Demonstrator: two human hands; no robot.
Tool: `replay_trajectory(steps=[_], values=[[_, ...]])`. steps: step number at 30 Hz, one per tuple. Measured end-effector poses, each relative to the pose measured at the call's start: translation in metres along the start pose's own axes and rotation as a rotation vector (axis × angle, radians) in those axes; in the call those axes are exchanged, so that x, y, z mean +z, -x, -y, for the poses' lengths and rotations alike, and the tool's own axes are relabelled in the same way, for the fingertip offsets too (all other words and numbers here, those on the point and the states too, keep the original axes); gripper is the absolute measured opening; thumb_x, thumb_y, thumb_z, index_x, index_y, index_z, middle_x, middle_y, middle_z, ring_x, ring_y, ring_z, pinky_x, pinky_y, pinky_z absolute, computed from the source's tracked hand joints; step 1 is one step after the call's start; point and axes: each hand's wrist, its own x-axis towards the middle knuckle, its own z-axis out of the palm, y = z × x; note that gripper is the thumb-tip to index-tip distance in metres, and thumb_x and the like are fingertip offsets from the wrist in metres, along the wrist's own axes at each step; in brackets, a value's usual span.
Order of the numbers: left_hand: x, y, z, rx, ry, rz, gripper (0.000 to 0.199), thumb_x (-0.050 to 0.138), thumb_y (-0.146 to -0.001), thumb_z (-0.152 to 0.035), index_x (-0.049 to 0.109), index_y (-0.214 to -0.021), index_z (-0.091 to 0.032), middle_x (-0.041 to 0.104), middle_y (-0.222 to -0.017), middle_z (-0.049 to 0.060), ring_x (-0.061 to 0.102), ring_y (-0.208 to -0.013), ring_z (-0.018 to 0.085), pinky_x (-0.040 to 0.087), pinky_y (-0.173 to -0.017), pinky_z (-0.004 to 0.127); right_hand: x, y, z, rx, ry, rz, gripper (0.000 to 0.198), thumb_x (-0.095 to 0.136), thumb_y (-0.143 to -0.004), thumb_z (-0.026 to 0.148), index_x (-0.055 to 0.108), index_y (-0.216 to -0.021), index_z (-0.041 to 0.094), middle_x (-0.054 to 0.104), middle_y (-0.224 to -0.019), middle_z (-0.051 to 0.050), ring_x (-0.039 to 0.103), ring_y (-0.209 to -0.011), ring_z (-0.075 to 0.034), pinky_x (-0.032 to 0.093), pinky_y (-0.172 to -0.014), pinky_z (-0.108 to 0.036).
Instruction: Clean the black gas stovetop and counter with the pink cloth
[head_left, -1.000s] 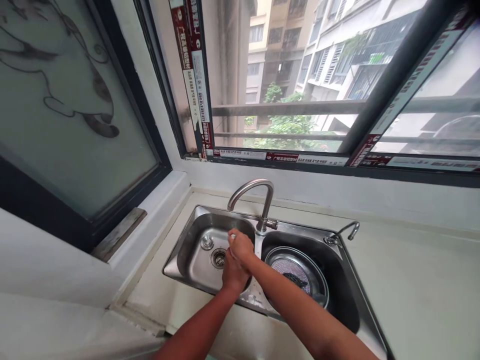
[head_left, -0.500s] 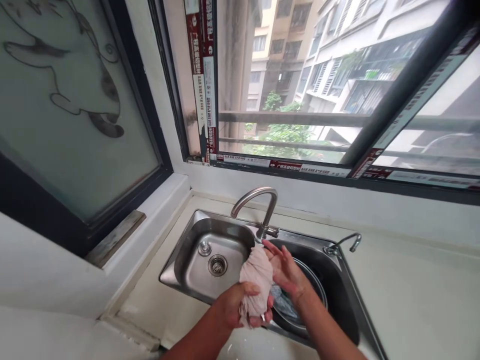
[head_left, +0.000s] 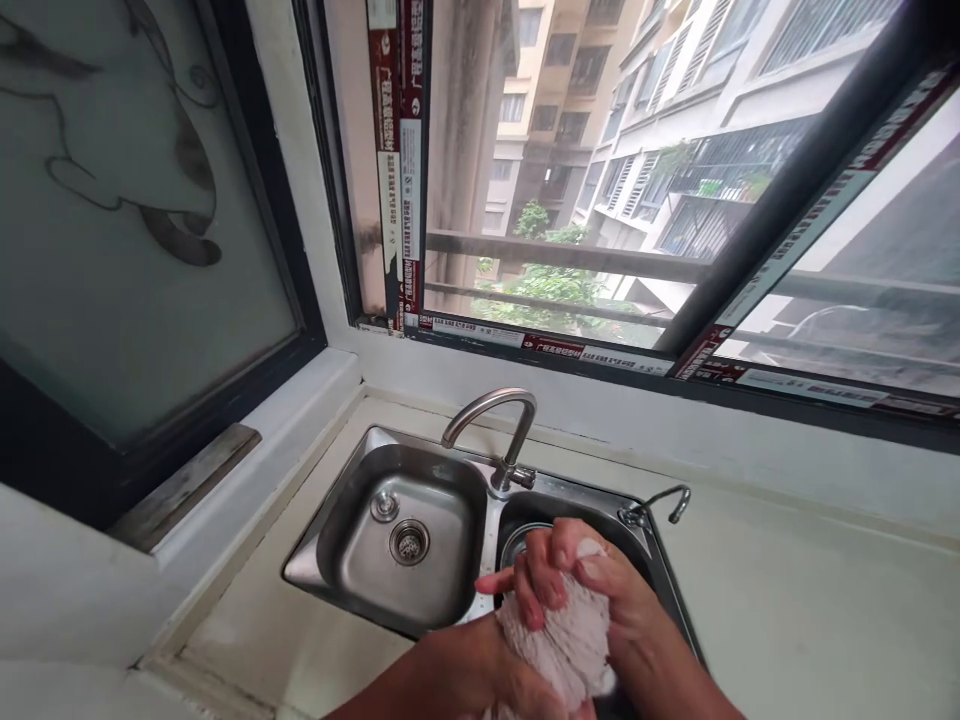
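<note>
A pale pink cloth point(head_left: 566, 635), bunched and wrinkled, is held between my two hands over the right side of the sink. My right hand point(head_left: 592, 570) wraps its fingers around the upper end. Lower down, my left hand point(head_left: 517, 670) grips the other end near the bottom edge of the view; its fingers are partly hidden. Below the hands is the right basin point(head_left: 525, 510), where the rim of a round pan or bowl point(head_left: 517, 545) shows in part.
The left basin point(head_left: 442, 500) has a drain point(head_left: 409, 542) and a loose metal stopper point(head_left: 385, 506). A curved faucet point(head_left: 525, 430) rises behind the divider, and a thin spout point(head_left: 679, 500) stands at the right. Pale countertop point(head_left: 810, 570) surrounds the sink, below a window.
The cloth has moved right and down in view. My right hand, earlier spread beside it, has closed around its upper end. The camera view has shifted slightly.
</note>
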Motion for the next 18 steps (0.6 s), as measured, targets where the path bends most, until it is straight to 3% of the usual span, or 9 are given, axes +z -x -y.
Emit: replay_trajectory(steps=[3,9,14,18], values=[[-0.004,-0.010,-0.002,-0.061,0.009,-0.047,0.032,0.081,-0.052,-0.030,0.064,-0.074,-0.014,0.058,-0.060,0.002,0.049,-0.046,0.010,0.022,-0.037,0.020,0.004,-0.007,0.015,0.187,0.141,0.002,0.021,0.076,-0.074,0.045,0.071,-0.078,0.025,0.062,-0.062,0.001,0.065,-0.062,-0.018,0.050,-0.083,-0.044],[-0.022,-0.035,0.020,-0.140,-0.033,-0.435,0.026,0.076,-0.055,-0.029,0.055,-0.067,-0.018,0.054,-0.055,-0.003,0.043,-0.038,0.007,0.017,-0.036,0.018,-0.019,-0.031,-0.007,0.440,0.511,-0.026,0.035,0.070,-0.078,0.041,0.074,-0.105,0.018,0.066,-0.066,0.000,0.059,-0.056,-0.012,0.043,-0.052,-0.023],[-0.039,-0.048,0.032,-0.101,-0.108,-0.771,0.020,0.071,-0.064,-0.026,0.053,-0.068,-0.019,0.051,-0.052,-0.006,0.039,-0.036,0.006,0.020,-0.037,0.019,-0.026,-0.060,-0.049,0.476,0.711,-0.068,0.032,0.058,-0.075,0.026,0.074,-0.102,0.020,0.061,-0.059,0.003,0.053,-0.049,-0.011,0.041,-0.048,-0.021],[-0.062,-0.051,0.038,-0.093,-0.185,-0.940,0.020,0.071,-0.075,-0.028,0.054,-0.074,-0.018,0.048,-0.052,-0.008,0.037,-0.036,0.005,0.022,-0.038,0.020,-0.027,-0.084,-0.087,0.370,1.092,-0.124,0.029,0.047,-0.074,0.017,0.073,-0.086,0.020,0.060,-0.057,0.003,0.055,-0.052,-0.011,0.043,-0.053,-0.021]])
